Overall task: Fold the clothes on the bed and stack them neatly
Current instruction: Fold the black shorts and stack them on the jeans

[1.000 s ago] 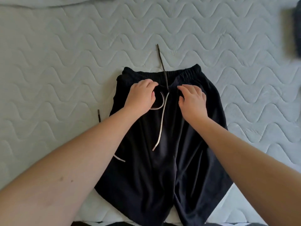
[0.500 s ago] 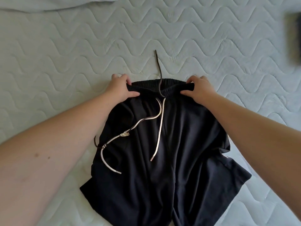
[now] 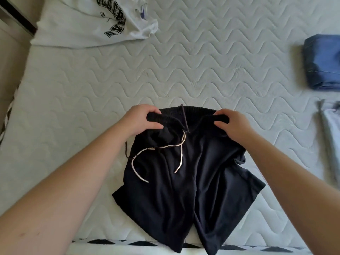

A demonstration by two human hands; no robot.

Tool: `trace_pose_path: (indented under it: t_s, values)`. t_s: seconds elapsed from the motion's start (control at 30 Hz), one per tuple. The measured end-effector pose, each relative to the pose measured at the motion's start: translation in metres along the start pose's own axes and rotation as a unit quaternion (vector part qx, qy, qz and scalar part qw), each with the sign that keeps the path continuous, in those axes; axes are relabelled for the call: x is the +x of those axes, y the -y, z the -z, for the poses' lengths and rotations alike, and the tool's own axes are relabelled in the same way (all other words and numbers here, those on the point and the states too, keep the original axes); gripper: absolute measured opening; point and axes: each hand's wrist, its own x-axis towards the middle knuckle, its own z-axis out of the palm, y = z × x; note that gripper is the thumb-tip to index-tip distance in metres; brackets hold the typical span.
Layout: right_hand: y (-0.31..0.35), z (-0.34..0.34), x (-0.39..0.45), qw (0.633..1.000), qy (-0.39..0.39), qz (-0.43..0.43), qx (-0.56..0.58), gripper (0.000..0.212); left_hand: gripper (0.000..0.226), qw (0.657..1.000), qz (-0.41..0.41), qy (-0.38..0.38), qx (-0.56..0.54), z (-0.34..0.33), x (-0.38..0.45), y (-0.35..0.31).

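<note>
Black shorts (image 3: pixel 184 181) lie at lower centre of the frame on the quilted mattress (image 3: pixel 202 61), legs reaching the near edge. My left hand (image 3: pixel 139 118) pinches the waistband's left end; my right hand (image 3: pixel 231 124) pinches its right end. A pale drawstring (image 3: pixel 181 153) trails across the front. Upper left I see a white printed shirt (image 3: pixel 88 21). At right edge lies a folded blue garment (image 3: pixel 323 61), and below it a pale grey garment (image 3: pixel 331 129), partly cut off.
</note>
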Motion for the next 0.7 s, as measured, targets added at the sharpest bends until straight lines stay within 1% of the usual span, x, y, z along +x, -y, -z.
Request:
trace_pose_path:
  t_s: [0.07,0.17,0.23,0.27,0.33,0.4,0.47,0.57,0.7]
  values:
    - [0.016,0.016,-0.038,1.000,-0.001,0.019,-0.009,0.027,0.041,0.999,-0.017,0.015,0.046,0.012,-0.038,-0.021]
    - [0.040,0.046,-0.091,0.997,-0.012,0.050,-0.056,0.035,0.030,0.998,-0.027,-0.021,0.052,0.027,-0.099,-0.051]
    - [0.053,0.067,-0.126,0.994,-0.030,0.084,-0.070,0.037,0.019,0.995,-0.040,-0.079,0.051,0.032,-0.143,-0.072]
    - [0.060,0.078,-0.141,0.991,-0.055,0.101,-0.067,0.036,0.016,0.990,-0.050,-0.119,0.046,0.035,-0.164,-0.082]
    - [0.072,0.097,-0.176,0.983,-0.106,0.137,-0.057,0.035,0.015,0.979,-0.067,-0.190,0.023,0.038,-0.210,-0.099]
    - [0.082,0.116,-0.204,0.975,-0.137,0.170,-0.048,0.034,0.015,0.969,-0.087,-0.232,0.012,0.047,-0.244,-0.116]
    - [0.092,0.128,-0.233,0.973,-0.146,0.177,-0.036,0.030,0.016,0.965,-0.104,-0.242,-0.003,0.060,-0.273,-0.125]
    - [0.106,0.142,-0.252,0.970,-0.157,0.180,-0.035,0.021,0.016,0.966,-0.101,-0.236,-0.012,0.089,-0.286,-0.131]
    - [0.143,0.169,-0.275,0.959,-0.216,0.181,-0.034,0.015,0.016,0.958,-0.149,-0.246,-0.013,0.137,-0.301,-0.145]
